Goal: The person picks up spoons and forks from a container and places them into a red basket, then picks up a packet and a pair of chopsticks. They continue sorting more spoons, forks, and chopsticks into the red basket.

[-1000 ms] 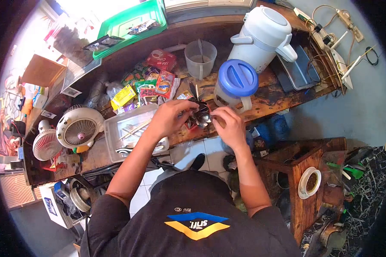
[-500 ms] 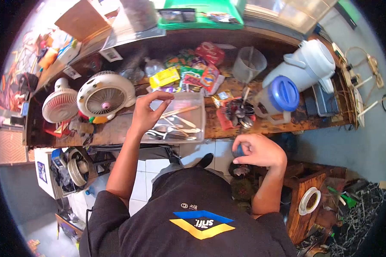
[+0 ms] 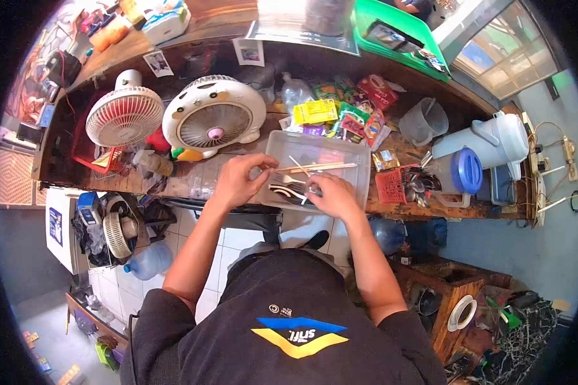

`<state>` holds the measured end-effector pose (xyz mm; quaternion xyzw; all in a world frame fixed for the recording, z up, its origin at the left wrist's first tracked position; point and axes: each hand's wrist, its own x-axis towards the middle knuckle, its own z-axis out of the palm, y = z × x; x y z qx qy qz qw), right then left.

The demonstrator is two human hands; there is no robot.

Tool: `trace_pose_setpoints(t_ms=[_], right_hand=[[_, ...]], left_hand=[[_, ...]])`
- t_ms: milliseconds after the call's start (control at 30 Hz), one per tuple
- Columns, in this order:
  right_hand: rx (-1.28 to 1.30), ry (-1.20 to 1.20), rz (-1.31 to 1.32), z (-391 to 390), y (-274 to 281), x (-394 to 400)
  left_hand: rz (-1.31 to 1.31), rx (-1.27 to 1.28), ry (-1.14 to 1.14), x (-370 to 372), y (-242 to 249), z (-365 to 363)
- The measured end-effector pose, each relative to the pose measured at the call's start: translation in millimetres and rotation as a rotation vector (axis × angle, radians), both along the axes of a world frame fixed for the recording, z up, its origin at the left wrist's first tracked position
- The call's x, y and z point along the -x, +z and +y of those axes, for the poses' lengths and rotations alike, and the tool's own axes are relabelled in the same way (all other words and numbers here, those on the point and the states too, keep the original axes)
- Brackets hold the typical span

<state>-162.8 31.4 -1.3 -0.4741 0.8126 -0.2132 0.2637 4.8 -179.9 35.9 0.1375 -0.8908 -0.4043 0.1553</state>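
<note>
A clear plastic tray (image 3: pixel 364 168) lies on the wooden counter (image 3: pixel 199 186), with chopsticks (image 3: pixel 327 167) and dark-handled cutlery (image 3: pixel 286 192) in it. My left hand (image 3: pixel 243 181) is at the tray's left edge, its thumb and index finger curled towards each other; whether anything small is between them cannot be made out. Over the tray's right part, my right hand (image 3: pixel 332 195) reaches down with bent fingers among the utensils. What its fingertips hold, if anything, is too small to name. Right of the tray, a red basket (image 3: pixel 390 185) holds spoons (image 3: pixel 420 183).
Two fans (image 3: pixel 215 119) stand at the left of the counter. Colourful packets (image 3: pixel 350 119) lie behind the tray. A clear cup (image 3: pixel 424 122), a blue-lidded jug (image 3: pixel 466 172) and a pale thermos (image 3: pixel 494 138) are at the right. A green tray (image 3: pixel 392 19) sits on the upper shelf.
My right hand has moved from in front of the counter, near the red basket, to over the clear tray. My left hand stays near the tray's left side. The view has shifted.
</note>
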Motion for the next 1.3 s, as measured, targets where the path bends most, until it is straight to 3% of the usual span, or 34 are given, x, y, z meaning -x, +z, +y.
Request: trace_pose_setpoints(t_ms=[267,467,533,733,867,967,1300], right_hand=[[-0.029,-0.104,0.213,-21.6,-29.8,-11.9],[-0.056,-0.077,0.169,-26.9,-22.9,-10.7],[-0.046,-0.057,0.168,-28.4,-27.7,-6.9],[-0.014,0.026,0.17,-29.9,-27.8,0.7],[0.004,0.042,0.202,-29.1,-50.4,8.2],[-0.059,0.054,0.186,-30.3,-32.4,7.1],[0.019,0.032,0.085,-37.2,-42.2,13.6]], left_hand=[[-0.047,0.034,-0.069,-5.3,-11.1,-17.5],[-0.022,0.442,-0.177,20.1,-38.9,-11.5],[-0.163,0.681,-0.223,31.0,-47.1,-6.9],[-0.456,0.916,-0.267,48.0,-59.0,10.8],[-0.447,0.927,-0.279,49.4,-77.3,13.8],[-0.392,0.928,-0.255,48.5,-81.8,13.3],[-0.309,0.734,-0.201,49.5,-66.3,4.5]])
